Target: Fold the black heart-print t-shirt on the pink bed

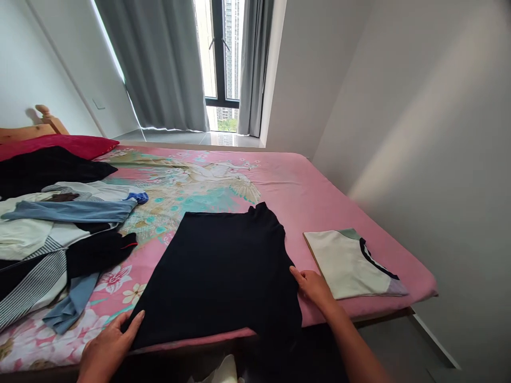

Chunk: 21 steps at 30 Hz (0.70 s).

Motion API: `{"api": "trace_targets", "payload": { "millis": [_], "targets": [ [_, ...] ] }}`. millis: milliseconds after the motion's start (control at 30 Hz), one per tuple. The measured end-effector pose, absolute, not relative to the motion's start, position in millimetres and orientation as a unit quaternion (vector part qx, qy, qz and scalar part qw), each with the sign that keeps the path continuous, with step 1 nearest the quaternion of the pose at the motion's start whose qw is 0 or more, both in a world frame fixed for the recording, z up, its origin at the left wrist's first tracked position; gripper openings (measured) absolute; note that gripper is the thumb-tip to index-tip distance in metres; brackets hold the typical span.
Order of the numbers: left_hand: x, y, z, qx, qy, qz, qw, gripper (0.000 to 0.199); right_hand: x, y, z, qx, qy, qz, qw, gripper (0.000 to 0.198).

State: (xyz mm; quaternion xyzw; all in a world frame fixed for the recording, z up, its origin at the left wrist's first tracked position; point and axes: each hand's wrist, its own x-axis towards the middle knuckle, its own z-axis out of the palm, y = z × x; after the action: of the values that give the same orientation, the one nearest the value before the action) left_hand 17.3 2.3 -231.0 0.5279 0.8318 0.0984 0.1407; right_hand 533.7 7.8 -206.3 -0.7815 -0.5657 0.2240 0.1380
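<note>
Two hands laid flat with fingers spread, left hand [109, 343] and right hand [315, 287] pressed on black garment [219, 276], spread on pink bed [319, 197], folded white shirt [347, 263] just beside, clothes pile [51, 239] at left.

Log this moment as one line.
left hand: flat on black garment near edge | right hand: on its right edge | folded white shirt beside | bed
</note>
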Motion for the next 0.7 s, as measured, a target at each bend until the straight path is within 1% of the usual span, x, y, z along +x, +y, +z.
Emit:
{"api": "trace_targets", "payload": {
  "millis": [67,133,200,333,467,533,633,700],
  "targets": [
    [18.5,1.5,-229.9,0.525,0.832,0.071,0.164,0.06,523.9,3.9,-216.5,-0.794,-0.54,0.205,0.19,0.054],
    [21.5,-0.9,-227.4,0.527,0.833,0.057,0.162,0.06,517.8,0.2,-224.3,-0.8,-0.522,0.179,0.235,0.041],
    [24.8,-4.4,-225.5,0.538,0.828,0.056,0.146,0.058,515.1,-4.4,-230.0,-0.811,-0.504,0.164,0.25,0.036],
    [27.3,-11.0,-226.7,0.552,0.822,0.065,0.124,0.057,516.5,-13.4,-236.1,-0.827,-0.48,0.166,0.24,0.036],
    [24.9,-12.8,-228.9,0.572,0.805,0.076,0.135,0.056,516.5,-15.1,-235.0,-0.82,-0.487,0.198,0.227,0.043],
    [24.0,-12.5,-228.1,0.57,0.805,0.077,0.143,0.058,515.4,-15.1,-232.9,-0.816,-0.488,0.215,0.224,0.043],
    [24.2,-12.5,-225.1,0.548,0.818,0.076,0.157,0.061,513.4,-19.7,-230.6,-0.815,-0.485,0.221,0.228,0.043],
    [24.9,-13.0,-222.8,0.553,0.814,0.08,0.16,0.061,511.3,-27.4,-230.5,-0.808,-0.476,0.254,0.239,0.047]
  ]
}}
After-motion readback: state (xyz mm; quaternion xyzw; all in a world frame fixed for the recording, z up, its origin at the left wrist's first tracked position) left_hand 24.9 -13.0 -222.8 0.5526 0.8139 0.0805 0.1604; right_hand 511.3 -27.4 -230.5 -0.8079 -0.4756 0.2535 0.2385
